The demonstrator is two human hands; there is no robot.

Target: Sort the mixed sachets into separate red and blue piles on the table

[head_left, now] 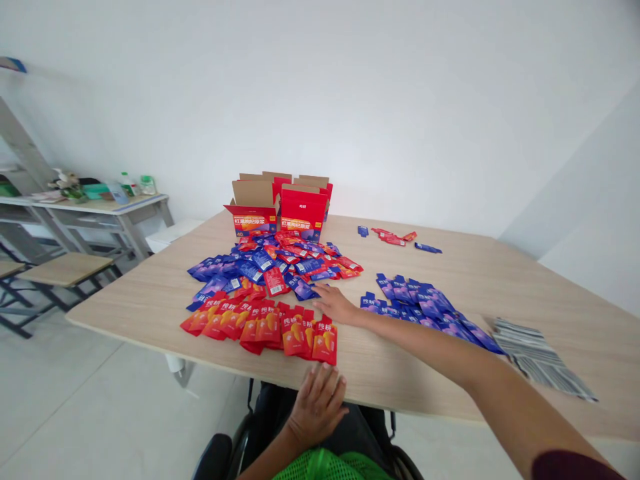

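While boxes (303, 212) stand open behind heaped pouches (275, 281), the right hand (336, 305), fingers apart, reaches beside the heap.

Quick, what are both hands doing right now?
Left hand: open, fingers out flat, by the front red packet.
Right hand: fingertips at a blue packet; can't tell if they grip it.
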